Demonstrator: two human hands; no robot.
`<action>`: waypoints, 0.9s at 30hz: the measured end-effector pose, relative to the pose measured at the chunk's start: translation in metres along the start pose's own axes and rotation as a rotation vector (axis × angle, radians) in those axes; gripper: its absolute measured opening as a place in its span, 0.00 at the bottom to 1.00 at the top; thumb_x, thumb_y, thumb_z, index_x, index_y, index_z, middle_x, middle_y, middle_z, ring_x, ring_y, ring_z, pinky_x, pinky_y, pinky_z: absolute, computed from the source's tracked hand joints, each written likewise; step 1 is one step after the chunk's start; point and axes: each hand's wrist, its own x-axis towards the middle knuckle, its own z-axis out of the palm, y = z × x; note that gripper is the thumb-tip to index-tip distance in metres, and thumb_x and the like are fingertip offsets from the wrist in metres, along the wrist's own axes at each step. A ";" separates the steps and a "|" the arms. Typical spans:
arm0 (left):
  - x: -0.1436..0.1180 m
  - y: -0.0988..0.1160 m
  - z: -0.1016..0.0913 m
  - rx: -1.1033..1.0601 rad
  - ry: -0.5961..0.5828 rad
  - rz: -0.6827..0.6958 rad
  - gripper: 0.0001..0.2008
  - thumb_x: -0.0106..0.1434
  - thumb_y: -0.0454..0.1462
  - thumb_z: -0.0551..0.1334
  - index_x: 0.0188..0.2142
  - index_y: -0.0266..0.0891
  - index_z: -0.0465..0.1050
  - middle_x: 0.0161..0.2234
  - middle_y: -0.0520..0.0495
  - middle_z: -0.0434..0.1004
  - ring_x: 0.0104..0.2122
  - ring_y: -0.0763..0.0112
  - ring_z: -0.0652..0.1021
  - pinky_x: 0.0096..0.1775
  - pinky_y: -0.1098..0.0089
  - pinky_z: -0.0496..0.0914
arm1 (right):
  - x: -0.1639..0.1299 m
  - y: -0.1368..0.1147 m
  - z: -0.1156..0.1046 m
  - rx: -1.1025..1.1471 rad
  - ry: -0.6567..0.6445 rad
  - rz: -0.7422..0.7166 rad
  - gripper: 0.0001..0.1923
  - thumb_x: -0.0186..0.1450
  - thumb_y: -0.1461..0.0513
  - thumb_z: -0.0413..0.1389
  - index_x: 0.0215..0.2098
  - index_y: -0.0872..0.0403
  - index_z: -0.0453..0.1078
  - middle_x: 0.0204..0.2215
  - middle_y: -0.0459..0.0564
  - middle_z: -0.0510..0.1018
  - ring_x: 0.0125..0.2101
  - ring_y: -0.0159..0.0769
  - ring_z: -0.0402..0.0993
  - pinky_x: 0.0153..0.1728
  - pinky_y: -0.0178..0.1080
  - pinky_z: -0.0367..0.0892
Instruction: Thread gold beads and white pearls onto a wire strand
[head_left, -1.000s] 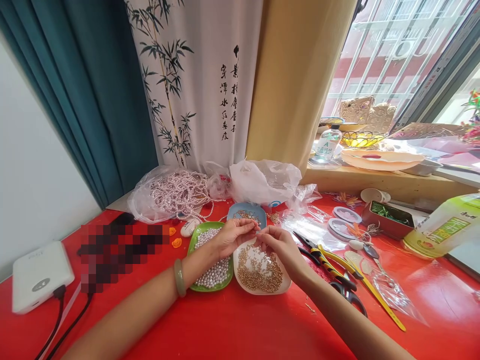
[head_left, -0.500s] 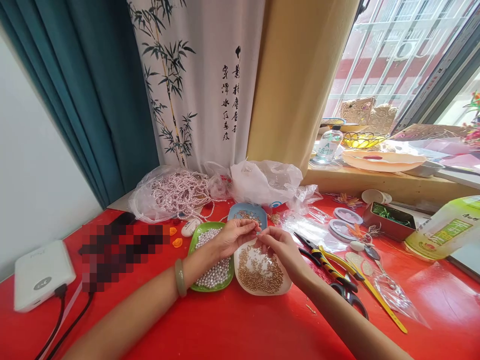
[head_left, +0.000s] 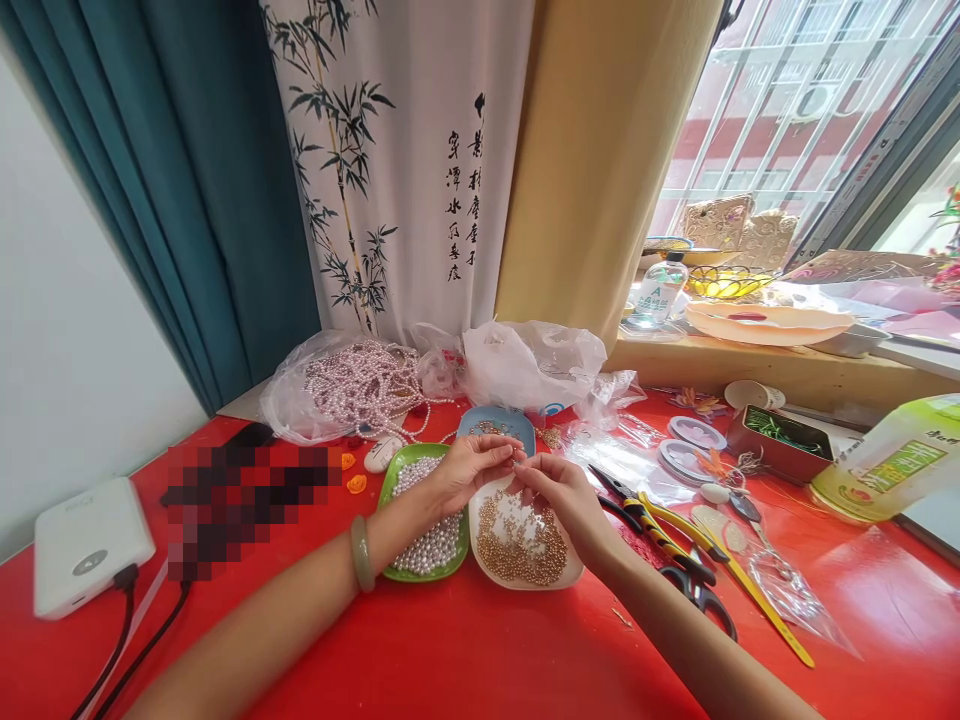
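My left hand (head_left: 474, 472) and my right hand (head_left: 551, 485) meet fingertip to fingertip above the dishes. Each is closed in a pinch, and whatever lies between the fingers is too small to make out. Under my left hand and wrist is a green dish (head_left: 388, 568) of silvery-white pearl beads (head_left: 429, 545). Below my right hand stands a white dish (head_left: 517, 583) of small gold beads (head_left: 517, 560). Just behind the fingers sits a blue dish (head_left: 469, 420) holding a few small pieces, partly hidden by my left hand.
Pliers (head_left: 637, 510), scissors (head_left: 701, 600) and a yellow strip (head_left: 765, 610) lie to the right. Bagged pearl strands (head_left: 352, 385) and a white plastic bag (head_left: 532, 360) stand behind. A white box with a cable (head_left: 94, 545) is at left, a bottle (head_left: 892, 455) at far right.
The view has shifted very slightly. Both hands stay pinched together in nearly the same place, with only a small movement at the fingertips.
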 end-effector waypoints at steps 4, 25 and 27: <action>0.000 0.001 0.001 0.028 0.014 0.002 0.07 0.46 0.30 0.65 0.28 0.31 0.72 0.27 0.46 0.75 0.28 0.74 0.74 0.34 0.73 0.67 | -0.001 -0.002 0.000 0.018 -0.008 0.012 0.10 0.53 0.58 0.54 0.20 0.57 0.64 0.17 0.44 0.71 0.17 0.25 0.61 0.20 0.30 0.56; -0.007 0.018 0.006 0.214 -0.153 -0.082 0.10 0.43 0.33 0.66 0.28 0.32 0.74 0.25 0.46 0.74 0.25 0.74 0.73 0.34 0.70 0.65 | 0.000 0.000 -0.004 0.204 -0.168 -0.002 0.07 0.54 0.63 0.52 0.19 0.57 0.64 0.16 0.45 0.71 0.16 0.24 0.58 0.19 0.30 0.50; -0.008 0.019 0.006 0.210 -0.158 -0.067 0.10 0.43 0.33 0.66 0.28 0.32 0.74 0.26 0.45 0.75 0.25 0.73 0.73 0.34 0.69 0.65 | 0.001 0.001 -0.005 0.248 -0.195 0.001 0.07 0.54 0.64 0.52 0.20 0.57 0.64 0.17 0.45 0.71 0.17 0.24 0.58 0.20 0.30 0.50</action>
